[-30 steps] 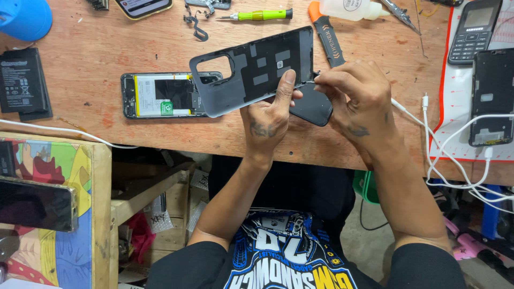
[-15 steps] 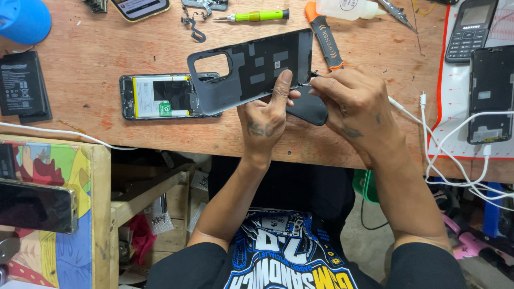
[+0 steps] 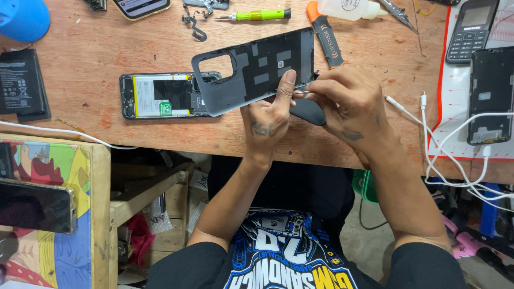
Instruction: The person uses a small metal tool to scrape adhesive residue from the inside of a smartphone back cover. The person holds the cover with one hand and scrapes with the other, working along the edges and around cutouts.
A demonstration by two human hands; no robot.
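Head view showed a dark grey phone back cover held tilted above a wooden workbench, its inner face turned up and its camera cut-out toward the left. The left hand was closed on the cover's near edge, the thumb pressed flat on the inside surface. The right hand was pinched shut on a thin metal tool, probably tweezers or a pick, though the tip was too small to be made out with certainty; the tip was set against the cover's lower right corner. A dark rounded piece lay under the hands, touching the bench. Just beside the cover, to the left, the opened phone body lay flat with its battery exposed. A green-handled screwdriver, an orange-handled opening tool and a white bottle lay farther back. For the step to be done well, the cover would best be kept steady by the thumb, the tool kept shallow against the plastic, and force applied lightly so the edge would not be gouged or cracked.
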